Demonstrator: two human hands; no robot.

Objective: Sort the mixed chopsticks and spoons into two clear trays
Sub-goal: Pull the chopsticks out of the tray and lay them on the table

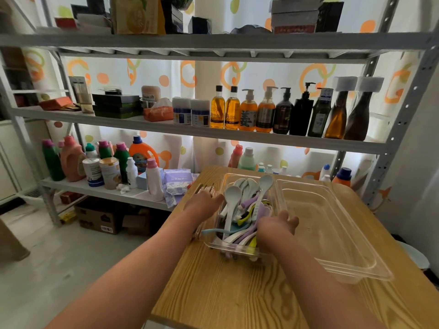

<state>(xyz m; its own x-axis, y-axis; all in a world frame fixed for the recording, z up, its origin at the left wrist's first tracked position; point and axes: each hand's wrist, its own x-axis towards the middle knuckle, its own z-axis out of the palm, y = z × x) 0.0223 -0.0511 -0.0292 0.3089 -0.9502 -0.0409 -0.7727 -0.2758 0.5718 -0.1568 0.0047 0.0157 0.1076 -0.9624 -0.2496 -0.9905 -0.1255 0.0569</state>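
A narrow clear tray (215, 246) on the wooden table (228, 293) holds a heap of pale blue, purple, white and yellow spoons (234, 194). A wider clear tray (351, 269) with nothing in it stands touching its right side. My left hand (203, 205) lies against the narrow tray's left wall, fingers stretched toward the spoons. My right hand (276, 227) sits at that tray's right wall with fingers spread. Thin blurred chopsticks (204, 187) lie on the table left of the tray, partly hidden under my left hand.
A grey metal shelf rack (213, 135) stands behind the table, loaded with bottles, detergent jugs (72, 160) and tins. Cardboard boxes (99, 217) sit on the floor at the left. The table's left edge runs just beside my left forearm.
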